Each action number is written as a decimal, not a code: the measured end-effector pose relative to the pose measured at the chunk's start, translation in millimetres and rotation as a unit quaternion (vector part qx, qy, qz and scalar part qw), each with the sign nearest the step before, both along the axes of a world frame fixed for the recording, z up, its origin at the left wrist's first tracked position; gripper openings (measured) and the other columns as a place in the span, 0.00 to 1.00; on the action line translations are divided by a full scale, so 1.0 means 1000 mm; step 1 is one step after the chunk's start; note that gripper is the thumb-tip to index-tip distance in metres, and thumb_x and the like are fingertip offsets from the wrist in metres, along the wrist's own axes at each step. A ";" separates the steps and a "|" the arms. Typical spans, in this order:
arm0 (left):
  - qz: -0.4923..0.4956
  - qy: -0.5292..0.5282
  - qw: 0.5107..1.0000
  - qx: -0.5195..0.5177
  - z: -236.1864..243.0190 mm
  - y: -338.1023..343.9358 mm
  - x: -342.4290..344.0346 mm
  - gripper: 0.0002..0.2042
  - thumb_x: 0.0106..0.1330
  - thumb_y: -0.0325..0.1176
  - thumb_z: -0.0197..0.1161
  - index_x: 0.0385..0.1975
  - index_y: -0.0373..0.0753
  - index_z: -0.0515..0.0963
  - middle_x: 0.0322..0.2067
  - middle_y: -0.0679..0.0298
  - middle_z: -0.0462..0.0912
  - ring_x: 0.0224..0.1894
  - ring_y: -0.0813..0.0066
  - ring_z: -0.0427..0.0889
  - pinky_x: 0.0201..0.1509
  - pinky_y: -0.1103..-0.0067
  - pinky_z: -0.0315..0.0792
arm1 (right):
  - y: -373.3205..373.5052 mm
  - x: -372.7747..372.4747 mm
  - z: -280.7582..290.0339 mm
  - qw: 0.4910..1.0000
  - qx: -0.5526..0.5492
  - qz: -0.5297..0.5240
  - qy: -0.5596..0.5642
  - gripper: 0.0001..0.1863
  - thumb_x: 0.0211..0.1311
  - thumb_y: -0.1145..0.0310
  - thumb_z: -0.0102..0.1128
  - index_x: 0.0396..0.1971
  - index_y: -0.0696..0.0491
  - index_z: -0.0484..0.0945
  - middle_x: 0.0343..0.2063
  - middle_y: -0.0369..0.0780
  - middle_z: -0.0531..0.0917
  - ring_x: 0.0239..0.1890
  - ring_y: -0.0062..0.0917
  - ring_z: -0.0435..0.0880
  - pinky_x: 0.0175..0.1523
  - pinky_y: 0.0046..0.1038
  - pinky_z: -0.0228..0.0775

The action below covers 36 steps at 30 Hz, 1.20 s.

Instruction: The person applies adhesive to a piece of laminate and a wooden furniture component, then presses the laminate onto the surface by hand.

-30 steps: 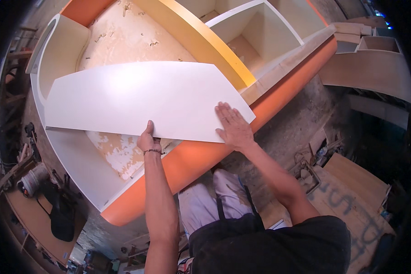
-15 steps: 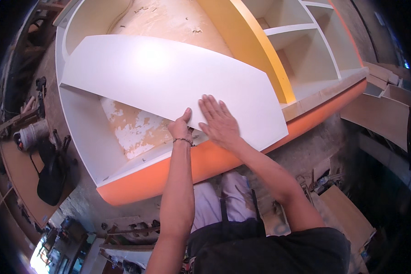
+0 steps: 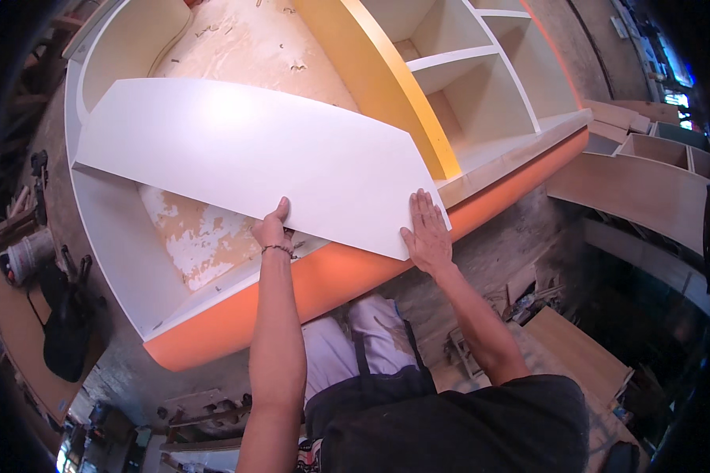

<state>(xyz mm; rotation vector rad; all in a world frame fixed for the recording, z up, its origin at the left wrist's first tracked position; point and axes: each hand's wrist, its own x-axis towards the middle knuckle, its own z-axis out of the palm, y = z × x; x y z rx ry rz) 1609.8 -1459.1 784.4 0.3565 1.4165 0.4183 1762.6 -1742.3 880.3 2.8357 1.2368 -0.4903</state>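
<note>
A large white panel (image 3: 237, 150) with angled ends lies slantwise across an open cabinet (image 3: 102, 221) that has white inner walls and an orange rounded front edge (image 3: 292, 288). My left hand (image 3: 273, 229) grips the panel's near long edge, thumb on top and fingers hidden underneath. A beaded band circles that wrist. Close to the panel's right end, my right hand (image 3: 430, 236) lies flat on the white face, fingers stretched out. Below the panel shows a patchy, peeling cabinet bottom (image 3: 189, 236).
Right of the panel, a yellow curved divider (image 3: 386, 71) stands beside white compartments (image 3: 481, 87). A brown board structure (image 3: 631, 189) is at the far right. On the left, a black tool-like object (image 3: 65, 331) and a whitish bucket (image 3: 28, 256) sit near a brown board.
My right hand has slid from the panel's middle toward its right end. The left hand keeps its hold on the near edge. The whole view has shifted, with the cabinet now further left.
</note>
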 end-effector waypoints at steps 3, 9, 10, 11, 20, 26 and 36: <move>-0.002 -0.012 1.000 0.008 -0.018 0.007 -0.010 0.21 0.56 0.27 0.80 0.46 0.24 0.79 0.39 0.53 0.86 0.42 0.64 0.87 0.41 0.68 0.83 | 0.005 -0.002 0.000 0.999 0.015 -0.040 -0.013 0.42 0.72 0.56 0.53 0.78 0.61 0.50 0.78 0.53 0.54 0.81 0.44 0.51 0.82 0.46 0.42; -0.066 0.030 0.997 0.014 -0.013 -0.002 -0.001 0.23 0.55 0.31 0.82 0.47 0.27 0.82 0.41 0.54 0.88 0.41 0.63 0.87 0.39 0.68 0.82 | 0.005 -0.021 -0.005 1.000 -0.006 -0.011 -0.007 0.38 0.75 0.58 0.45 0.79 0.59 0.49 0.79 0.52 0.50 0.82 0.48 0.46 0.82 0.51 0.35; -0.030 -0.026 0.999 -0.007 -0.001 0.000 -0.003 0.22 0.56 0.32 0.82 0.47 0.28 0.82 0.41 0.54 0.88 0.41 0.63 0.87 0.40 0.67 0.83 | 0.027 -0.026 -0.007 0.998 -0.030 0.046 0.010 0.38 0.75 0.57 0.44 0.79 0.57 0.49 0.80 0.50 0.50 0.82 0.46 0.45 0.82 0.50 0.35; -0.041 -0.036 0.998 -0.012 -0.007 0.002 -0.014 0.23 0.57 0.33 0.81 0.49 0.28 0.81 0.43 0.54 0.87 0.42 0.63 0.87 0.41 0.68 0.83 | 0.054 -0.039 -0.009 0.993 -0.051 0.105 0.027 0.38 0.76 0.56 0.42 0.80 0.56 0.49 0.80 0.49 0.51 0.82 0.45 0.45 0.82 0.49 0.35; -0.100 -0.037 0.994 0.033 0.009 0.054 -0.187 0.22 0.73 0.35 0.67 0.62 0.35 0.72 0.53 0.61 0.80 0.46 0.65 0.88 0.46 0.72 0.86 | 0.278 -0.069 -0.047 0.970 0.011 0.243 0.025 0.37 0.75 0.58 0.45 0.79 0.54 0.51 0.80 0.45 0.53 0.82 0.38 0.48 0.83 0.44 0.38; -0.019 0.343 0.854 0.390 -0.055 0.235 -0.413 0.17 0.60 0.25 0.77 0.47 0.29 0.81 0.44 0.59 0.84 0.50 0.68 0.80 0.58 0.72 0.74 | 0.382 -0.083 -0.076 0.980 0.041 0.191 -0.032 0.37 0.77 0.59 0.43 0.80 0.56 0.48 0.80 0.47 0.51 0.82 0.40 0.46 0.83 0.44 0.36; -0.137 0.431 0.800 0.394 -0.194 0.493 -0.576 0.34 0.75 0.59 0.56 0.62 0.29 0.73 0.60 0.42 0.77 0.63 0.46 0.76 0.67 0.62 0.68 | 0.551 -0.086 -0.125 0.980 0.077 0.149 -0.104 0.35 0.80 0.54 0.37 0.79 0.57 0.48 0.80 0.46 0.50 0.82 0.36 0.45 0.83 0.42 0.35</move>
